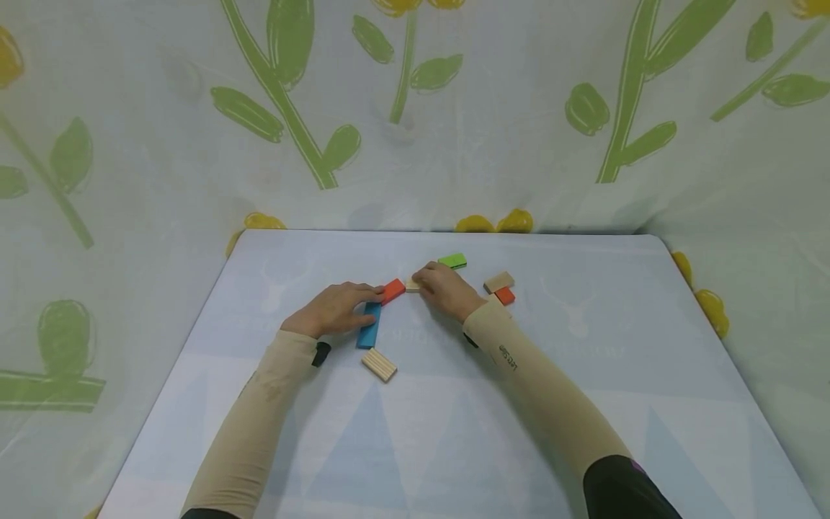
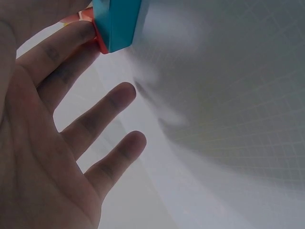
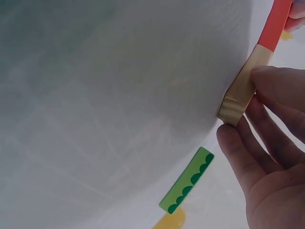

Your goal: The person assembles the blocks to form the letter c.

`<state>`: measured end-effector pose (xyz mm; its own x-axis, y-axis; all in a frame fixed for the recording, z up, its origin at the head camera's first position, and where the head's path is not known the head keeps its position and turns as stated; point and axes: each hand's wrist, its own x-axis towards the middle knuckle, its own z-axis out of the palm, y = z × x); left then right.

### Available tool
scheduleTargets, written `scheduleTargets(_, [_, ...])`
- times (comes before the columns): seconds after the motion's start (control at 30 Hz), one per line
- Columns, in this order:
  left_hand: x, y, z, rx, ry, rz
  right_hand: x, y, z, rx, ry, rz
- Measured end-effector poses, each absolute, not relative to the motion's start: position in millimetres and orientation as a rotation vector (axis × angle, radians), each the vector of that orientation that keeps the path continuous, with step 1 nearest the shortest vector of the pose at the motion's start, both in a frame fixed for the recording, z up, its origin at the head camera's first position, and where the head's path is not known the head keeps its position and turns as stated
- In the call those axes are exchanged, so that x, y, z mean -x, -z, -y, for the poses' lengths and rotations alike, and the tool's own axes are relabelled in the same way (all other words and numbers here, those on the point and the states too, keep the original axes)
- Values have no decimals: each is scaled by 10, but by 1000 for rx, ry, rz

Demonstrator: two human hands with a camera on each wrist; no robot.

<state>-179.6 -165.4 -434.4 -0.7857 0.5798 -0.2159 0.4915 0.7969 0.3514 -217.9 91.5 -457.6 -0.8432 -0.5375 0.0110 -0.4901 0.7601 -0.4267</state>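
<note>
In the head view my left hand (image 1: 337, 308) has its index and middle fingers touching the red block (image 1: 393, 290), with the thumb by the blue block (image 1: 369, 328). The left wrist view shows the other fingers extended and the blue block (image 2: 119, 24) close up. My right hand (image 1: 449, 290) pinches a plain wooden block (image 3: 245, 83) between thumb and fingers; its end meets the red block (image 3: 275, 24). Blue, red and wooden blocks form a bent row. Beyond the right hand lies a green block (image 1: 452, 260) with a darker scalloped edge.
A grooved wooden block (image 1: 379, 365) lies near the blue one's lower end. Right of the right hand, another wooden block (image 1: 498, 282) lies by a small red block (image 1: 505, 295). All rest on a pale patterned table (image 1: 583, 404), with a flower-printed curtain (image 1: 493, 144) behind.
</note>
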Motion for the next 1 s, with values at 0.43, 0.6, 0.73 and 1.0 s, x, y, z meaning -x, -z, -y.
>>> scheduleTargets(0.43, [1798,4335,1655,-854,-386,-2675,2206,4604,-911,805,630,-2847])
scheduleTargets(0.6, [1802,4332,1647,-846,-370,-2677,2211,4590,-911,798,633,-2838])
scheduleTargets(0.73, [1812,4343,1645,-860,-343,-2688,2210,4587,-917,772,636,-2826])
scheduleTargets(1.0, [1807,4316,1637,-910,-287,-2719,2231,4607,-914,759,646,-2823])
